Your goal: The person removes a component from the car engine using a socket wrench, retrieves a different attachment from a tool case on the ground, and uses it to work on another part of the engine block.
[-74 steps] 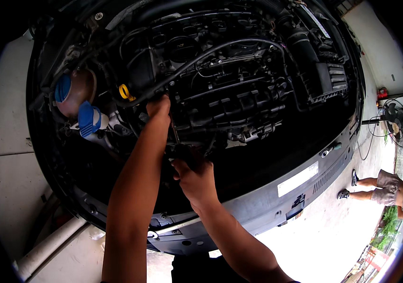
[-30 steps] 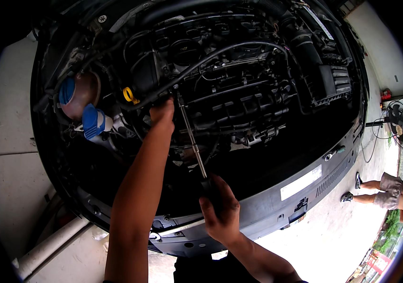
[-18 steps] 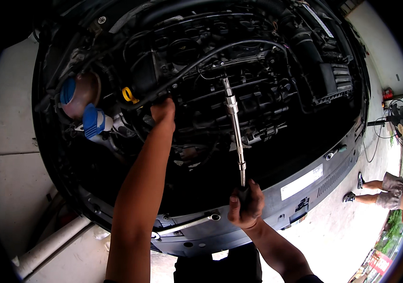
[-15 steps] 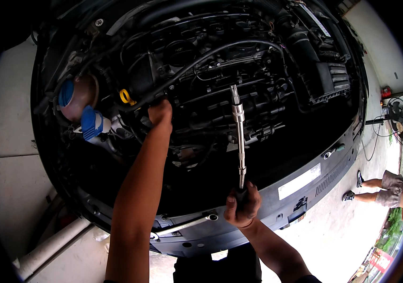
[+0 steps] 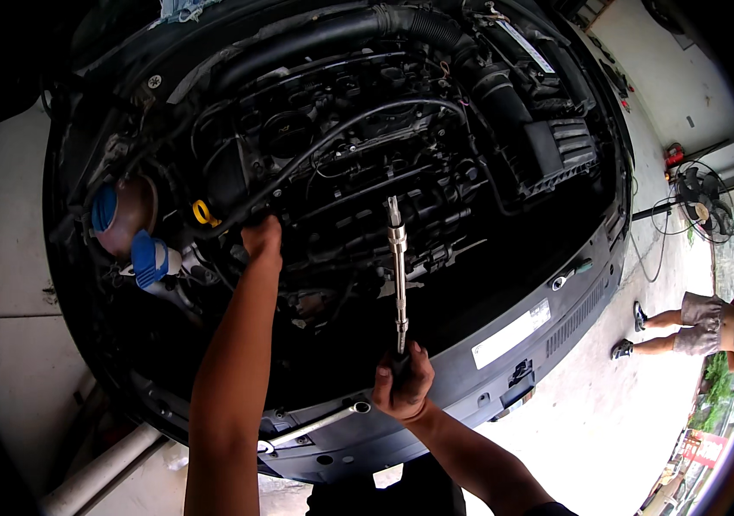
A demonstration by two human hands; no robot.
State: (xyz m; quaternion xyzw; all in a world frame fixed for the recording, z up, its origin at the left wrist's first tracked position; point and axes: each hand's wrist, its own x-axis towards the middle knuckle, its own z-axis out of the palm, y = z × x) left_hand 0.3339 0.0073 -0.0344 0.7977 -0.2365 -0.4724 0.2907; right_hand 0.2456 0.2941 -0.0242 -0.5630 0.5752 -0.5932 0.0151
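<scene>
My right hand (image 5: 404, 383) is closed around the dark handle of a socket driver with a long chrome extension (image 5: 400, 284). A splined or star-shaped bit (image 5: 393, 211) sits at its far end, pointing away from me over the engine (image 5: 358, 172). The tip appears to touch nothing, though its height above the engine is hard to judge. My left hand (image 5: 264, 236) reaches down among the engine's hoses, just right of a yellow dipstick ring (image 5: 203, 212). Its fingers are hidden in dark parts, so whatever they touch cannot be seen.
A ring spanner (image 5: 319, 426) lies on the front panel, and a ratchet (image 5: 571, 273) rests further right on it. Blue-capped reservoirs (image 5: 150, 258) stand at left, an air filter box (image 5: 560, 146) at right. Beyond are a fan (image 5: 704, 202) and another person (image 5: 698, 327).
The whole view has shifted, so the engine bay sits lower and further left. My left hand stays among the hoses; my right hand keeps its hold on the socket driver.
</scene>
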